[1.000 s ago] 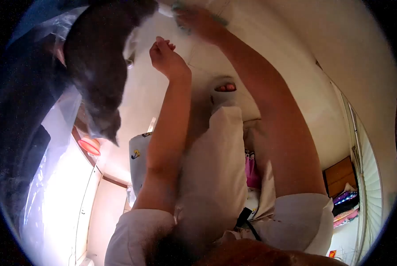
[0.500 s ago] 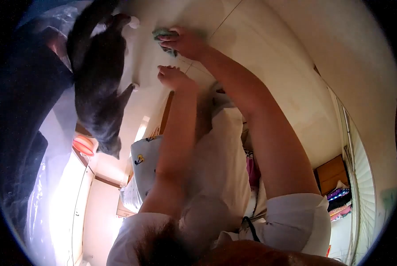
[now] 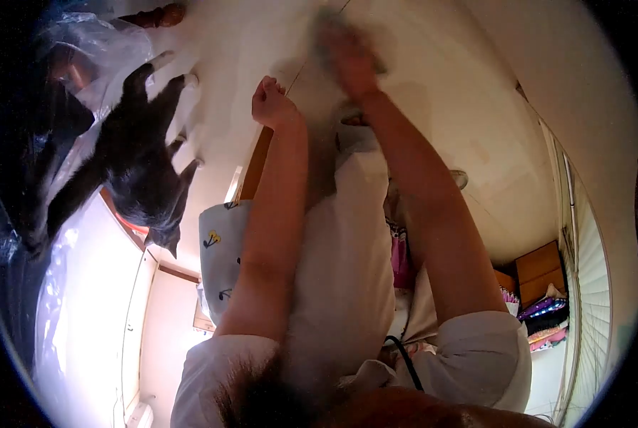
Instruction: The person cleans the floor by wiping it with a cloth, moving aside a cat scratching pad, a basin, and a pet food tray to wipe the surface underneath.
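My right hand [image 3: 349, 60], smeared by motion, presses a greenish cloth [image 3: 326, 36] on the pale tiled floor [image 3: 433, 93] at the top centre. Left of it, my left hand [image 3: 273, 103] hangs above the floor with its fingers curled in, and nothing shows in it. A dark grey cat [image 3: 144, 167] with white paws stands to the left of my left hand, its head toward the bottom of the view. One of my feet shows just below my right hand.
Clear plastic sheeting [image 3: 105, 43] and dark fabric lie along the left side. A patterned cloth item [image 3: 219, 239] is beside my left forearm. Folded clothes [image 3: 547, 321] and a brown box [image 3: 540, 271] are at the lower right. A brown object is at the top left.
My right hand has swept the cloth left, then back right and up. My left hand dipped and rose again. The cat has changed its stance, with its tail now stretching toward the lower left.
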### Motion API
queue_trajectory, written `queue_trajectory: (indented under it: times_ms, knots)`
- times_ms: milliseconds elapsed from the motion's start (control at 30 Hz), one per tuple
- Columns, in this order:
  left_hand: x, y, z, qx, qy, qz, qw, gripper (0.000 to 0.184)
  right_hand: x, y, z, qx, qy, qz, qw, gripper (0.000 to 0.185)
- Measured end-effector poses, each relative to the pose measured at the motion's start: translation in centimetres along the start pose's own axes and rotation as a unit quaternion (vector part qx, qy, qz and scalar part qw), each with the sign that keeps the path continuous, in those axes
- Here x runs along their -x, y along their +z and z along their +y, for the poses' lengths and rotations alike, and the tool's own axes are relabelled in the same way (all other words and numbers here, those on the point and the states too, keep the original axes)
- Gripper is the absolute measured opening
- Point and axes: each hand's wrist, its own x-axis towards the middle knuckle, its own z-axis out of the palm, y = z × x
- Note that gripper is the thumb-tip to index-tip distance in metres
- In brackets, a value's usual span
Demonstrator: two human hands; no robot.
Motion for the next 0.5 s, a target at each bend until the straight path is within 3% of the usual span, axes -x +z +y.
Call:
queue_trajectory:
  times_ms: [67,167,200,267,300,333,367,400,467,500]
  knots:
    - [0.4,0.3,1.2,-0.058,0.000,0.024,0.998,0.012,-1.0,0.5,-4.5,-0.097,-0.082,-0.086,0.988,0.048]
    - [-0.9,-0.3,1.3,-0.034,-0.010,-0.014,0.999,0.013,-2.2,0.9,-5.8,-0.111,-0.031,-0.116,0.987,0.050]
    - [-1.0,-0.5,0.9,-0.010,-0.019,-0.039,0.999,0.014,-2.6,-1.4,-5.5,0.040,-0.005,-0.154,0.987,0.050]
    - [1.4,0.7,2.2,-0.056,-0.016,-0.005,0.998,0.017,-0.3,-4.6,-1.4,0.119,0.081,-0.074,0.987,0.053]
    - [1.6,0.7,2.4,-0.094,-0.018,0.007,0.995,0.018,2.9,-5.3,3.3,0.047,0.140,0.046,0.988,0.055]
    - [1.5,0.7,2.5,-0.129,-0.017,0.017,0.991,0.019,4.4,-8.0,5.4,-0.153,0.265,0.097,0.947,0.044]
    - [0.2,0.4,1.1,-0.082,0.006,0.019,0.996,0.026,6.0,-10.9,7.4,-0.459,0.339,0.259,0.779,0.036]
    - [-0.1,0.3,1.1,-0.089,0.001,0.017,0.996,0.028,7.5,-13.7,9.4,-0.591,0.356,0.419,0.591,0.032]
    - [0.1,-0.1,0.9,-0.105,-0.011,0.016,0.994,0.033,12.0,-15.3,14.0,-0.564,0.396,0.528,0.496,0.029]
    - [1.2,0.5,0.8,-0.108,-0.040,0.042,0.992,0.036,13.7,-14.3,15.0,-0.446,0.437,0.477,0.619,0.034]
